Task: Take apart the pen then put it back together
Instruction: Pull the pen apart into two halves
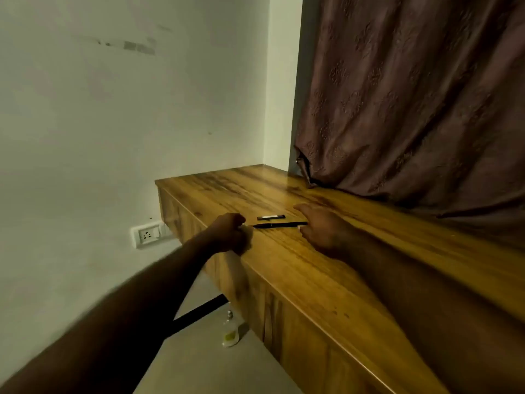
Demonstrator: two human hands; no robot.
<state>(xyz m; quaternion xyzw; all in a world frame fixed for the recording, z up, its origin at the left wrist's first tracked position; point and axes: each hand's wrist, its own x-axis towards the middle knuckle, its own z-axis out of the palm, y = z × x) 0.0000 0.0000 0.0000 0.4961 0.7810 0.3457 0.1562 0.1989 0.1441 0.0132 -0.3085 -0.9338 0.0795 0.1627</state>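
A slim black pen [279,224] lies flat on the wooden counter [298,268], its tip pointing left. Just behind it lies a short dark piece with a silver strip [270,216], apart from the pen. My left hand [228,233] rests at the counter's front edge with curled fingers, its knuckles just short of the pen's tip; I see nothing in it. My right hand [321,227] lies on the counter at the pen's right end, thumb and fingers spread on either side of that end without closing on it.
A brown curtain [412,109] hangs down onto the back of the counter on the right. A white wall with a socket plate [147,236] is at the left. On the floor below stands a small clear bottle [230,332] beside a dark bar.
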